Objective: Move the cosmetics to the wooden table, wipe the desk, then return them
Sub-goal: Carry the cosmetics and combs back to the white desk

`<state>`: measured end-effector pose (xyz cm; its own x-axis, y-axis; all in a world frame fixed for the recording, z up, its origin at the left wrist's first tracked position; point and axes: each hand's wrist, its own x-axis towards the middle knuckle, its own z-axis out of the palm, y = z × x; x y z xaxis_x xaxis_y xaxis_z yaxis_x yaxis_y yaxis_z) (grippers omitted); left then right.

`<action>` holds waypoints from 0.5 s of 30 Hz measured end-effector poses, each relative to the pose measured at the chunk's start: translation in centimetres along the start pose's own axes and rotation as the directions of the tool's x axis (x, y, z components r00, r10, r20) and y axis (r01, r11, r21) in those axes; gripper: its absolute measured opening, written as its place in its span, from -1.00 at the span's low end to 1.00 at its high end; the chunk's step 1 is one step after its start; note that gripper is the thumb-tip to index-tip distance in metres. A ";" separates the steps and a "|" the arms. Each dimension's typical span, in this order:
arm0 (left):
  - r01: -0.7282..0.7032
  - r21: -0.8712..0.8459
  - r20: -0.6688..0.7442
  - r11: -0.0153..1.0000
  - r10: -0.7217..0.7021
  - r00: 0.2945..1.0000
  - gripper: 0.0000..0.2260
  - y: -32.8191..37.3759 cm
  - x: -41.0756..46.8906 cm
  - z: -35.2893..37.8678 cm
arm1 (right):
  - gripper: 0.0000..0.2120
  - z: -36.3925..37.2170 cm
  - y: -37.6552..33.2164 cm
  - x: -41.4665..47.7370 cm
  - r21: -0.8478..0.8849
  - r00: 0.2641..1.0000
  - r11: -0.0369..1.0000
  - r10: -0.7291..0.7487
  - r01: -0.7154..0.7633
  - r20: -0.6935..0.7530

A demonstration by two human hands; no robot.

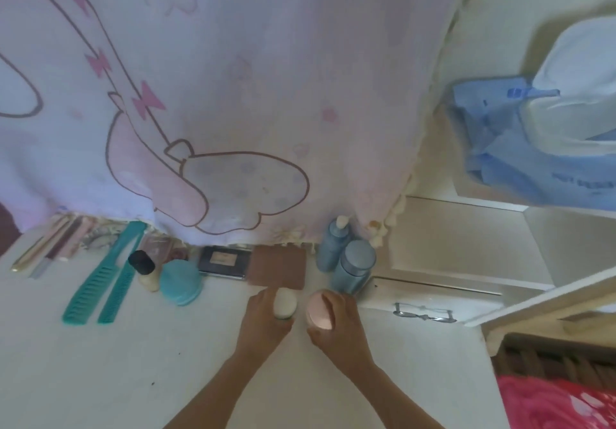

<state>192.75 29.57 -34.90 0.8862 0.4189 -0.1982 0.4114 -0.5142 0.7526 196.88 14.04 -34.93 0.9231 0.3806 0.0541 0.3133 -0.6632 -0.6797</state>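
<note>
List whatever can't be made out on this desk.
Head view only:
- White-capped bottle: body hidden under its cap and the left hand gripping it.
- Pink-lidded jar: sides and label covered by the right hand.
- Dark palette: label too blurred to read.
- Blue bag: print blurred and cut off by the right edge.
- Rear of the desk: hidden behind the curtain hem.

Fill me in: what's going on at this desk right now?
A person grips a white-capped container with the left hand and a pink-lidded jar with the right hand, at the white desk. Two blue bottles, a teal round case and teal combs sit by the curtain behind.
</note>
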 end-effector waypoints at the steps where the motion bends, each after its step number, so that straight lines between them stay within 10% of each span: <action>1: -0.003 0.019 0.004 1.000 0.003 1.000 -0.50 0.0 0.3 0.2 | -0.45 0.1 0.0 0.4 0.004 1.000 1.000 -0.010 0.010 -0.002; 15: 0.042 0.107 -0.034 0.993 -0.039 0.999 -0.48 -1.2 1.4 1.0 | -0.30 1.8 1.6 1.2 -0.014 0.988 0.988 -0.157 0.157 0.013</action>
<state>193.70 30.06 -36.75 0.8619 0.4634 -0.2061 0.4689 -0.5731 0.6721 198.04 14.61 -37.31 0.8597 0.4881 0.1504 0.4572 -0.6043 -0.6525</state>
